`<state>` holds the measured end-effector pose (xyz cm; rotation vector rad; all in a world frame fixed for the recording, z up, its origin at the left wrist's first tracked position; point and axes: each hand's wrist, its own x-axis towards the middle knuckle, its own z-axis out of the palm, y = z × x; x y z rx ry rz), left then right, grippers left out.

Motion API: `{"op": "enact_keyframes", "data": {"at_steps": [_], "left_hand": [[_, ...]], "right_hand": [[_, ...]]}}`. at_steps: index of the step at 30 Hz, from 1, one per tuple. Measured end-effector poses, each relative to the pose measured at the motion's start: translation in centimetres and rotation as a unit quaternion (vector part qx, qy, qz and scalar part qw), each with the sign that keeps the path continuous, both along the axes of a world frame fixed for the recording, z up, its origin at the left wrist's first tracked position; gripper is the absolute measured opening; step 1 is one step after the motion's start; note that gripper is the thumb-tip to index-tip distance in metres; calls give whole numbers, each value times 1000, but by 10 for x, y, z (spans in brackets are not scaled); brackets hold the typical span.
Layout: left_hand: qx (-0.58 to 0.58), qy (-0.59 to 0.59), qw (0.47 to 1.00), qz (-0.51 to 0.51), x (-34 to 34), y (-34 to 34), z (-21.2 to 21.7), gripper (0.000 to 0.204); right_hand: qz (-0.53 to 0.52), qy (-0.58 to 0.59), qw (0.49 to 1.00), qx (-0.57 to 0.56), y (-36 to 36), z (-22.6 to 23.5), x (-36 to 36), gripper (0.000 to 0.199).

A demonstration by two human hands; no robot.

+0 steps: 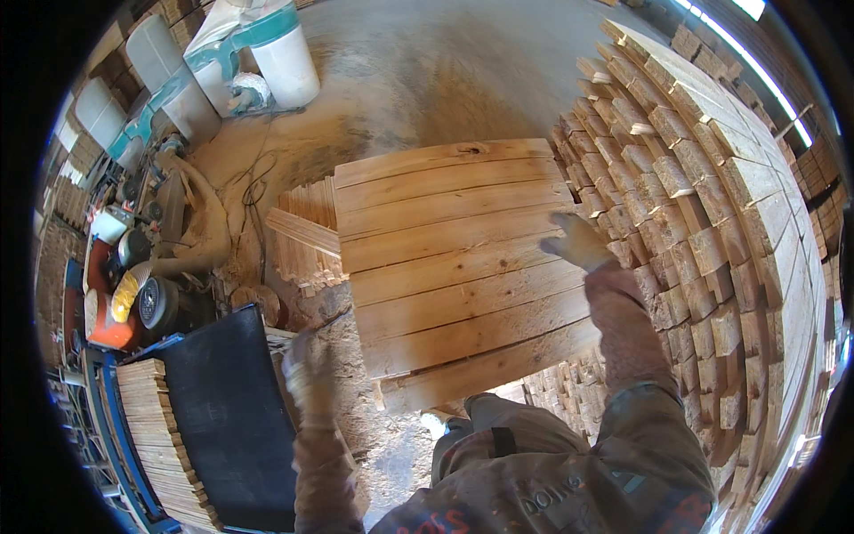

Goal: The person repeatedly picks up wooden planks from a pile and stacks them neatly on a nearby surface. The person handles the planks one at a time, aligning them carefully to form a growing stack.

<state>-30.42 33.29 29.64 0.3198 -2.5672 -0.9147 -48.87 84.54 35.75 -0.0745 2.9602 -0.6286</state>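
Note:
A layer of wooden planks (454, 258) lies side by side in front of me, their long edges running left to right with narrow gaps between. My right hand (580, 242), in a pale work glove, is over the right ends of the planks. Its fingers are apart, with nothing seen between them; whether they touch the wood I cannot tell. My left hand (309, 367) is off the planks' left side, near the black machine bed, and smeared by motion. Nothing can be made out in it.
A tall stack of boards (703, 205) rises close on the right. At lower left is a black flat bed (227, 418) with a row of thin boards (160, 436) beside it. Shorter wood pieces (307, 231) lie behind. Dust collectors (280, 67) stand at far left, near a hose (209, 222).

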Motion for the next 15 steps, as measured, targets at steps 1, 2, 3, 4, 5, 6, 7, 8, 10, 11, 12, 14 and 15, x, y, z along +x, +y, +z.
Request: {"op": "enact_keyframes", "data": {"at_steps": [1,2,3,4,5,6,7,8,10,11,12,14,15], "left_hand": [[-133,62,986,-81,-24,32,-17,54],[-103,19,978,-183,-48,83,-7,69],[-148,-19,959,-240,-53,126,-3,88],[-168,-96,931,-308,-52,167,4,102],[-161,-121,911,-359,-48,197,11,107],[-152,-144,889,-406,-41,217,11,112],[-178,-167,875,-417,-36,228,6,113],[-198,-191,859,-432,-31,238,-3,114],[-220,-227,837,-448,-32,243,-8,115],[-218,-235,832,-454,-35,244,-8,115],[-217,-250,826,-456,-34,241,-8,114],[-211,-251,832,-449,-31,237,-9,108],[-209,-244,835,-446,-32,235,-8,105]], "right_hand": [[18,28,999,33,-7,-18,-26,70],[34,54,995,71,-9,-31,-58,72],[42,46,994,91,-29,-28,-85,74],[51,38,992,111,-51,-22,-112,76],[37,32,990,130,-65,-21,-143,77],[27,28,988,150,-76,-20,-175,78],[25,40,984,173,-83,-21,-205,79],[22,49,978,199,-84,-27,-229,81],[22,21,973,227,-82,-36,-261,79],[21,8,969,244,-78,-40,-271,77],[37,-7,967,251,-83,-42,-273,76],[71,-29,961,265,-93,-22,-272,72],[83,-1,968,236,-90,-10,-269,58]]}}
